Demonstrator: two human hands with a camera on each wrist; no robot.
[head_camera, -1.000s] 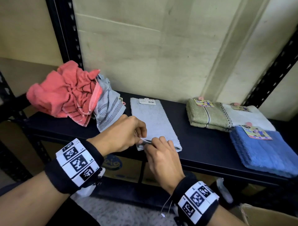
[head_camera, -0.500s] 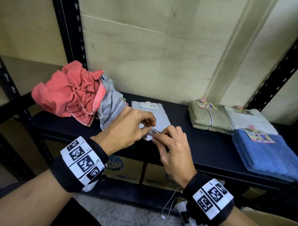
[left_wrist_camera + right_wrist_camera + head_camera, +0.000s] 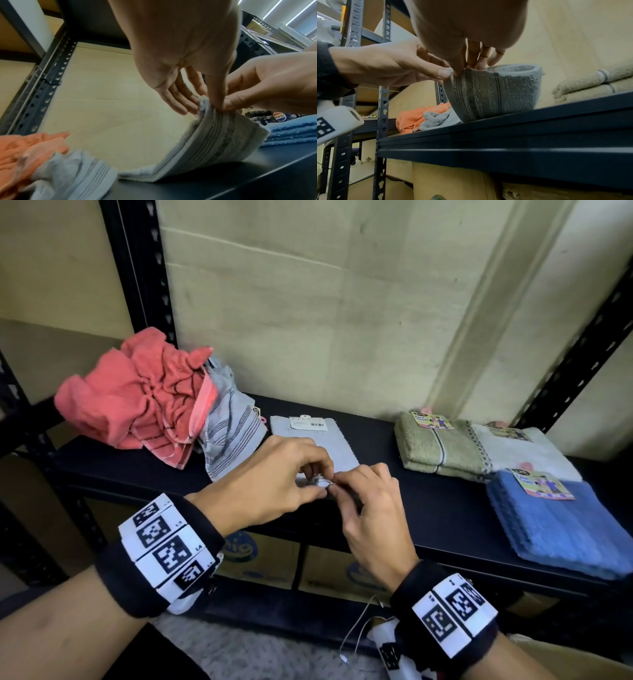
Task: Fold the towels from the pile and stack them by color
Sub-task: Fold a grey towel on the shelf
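A grey towel (image 3: 318, 445) with a white tag lies lengthwise on the black shelf (image 3: 428, 505). Its near end is lifted off the shelf and curls back. My left hand (image 3: 274, 484) and right hand (image 3: 363, 501) meet at that end, and both pinch its striped hem (image 3: 204, 106) between thumb and fingers. In the right wrist view the grey towel (image 3: 496, 92) bulges in a loop above the shelf edge. A crumpled pile at the left holds a coral towel (image 3: 137, 395) and a grey striped towel (image 3: 229, 433).
Folded towels lie at the right: an olive one (image 3: 438, 446), a white one (image 3: 527, 450) and a blue one (image 3: 561, 525) nearest the front edge. Black uprights (image 3: 137, 268) flank the shelf; a wall closes the back. Cardboard boxes (image 3: 329, 570) sit below.
Both hands have lifted the grey towel's near end off the shelf and carried it away from me, towards the tagged far end. The other towels have stayed where they were.
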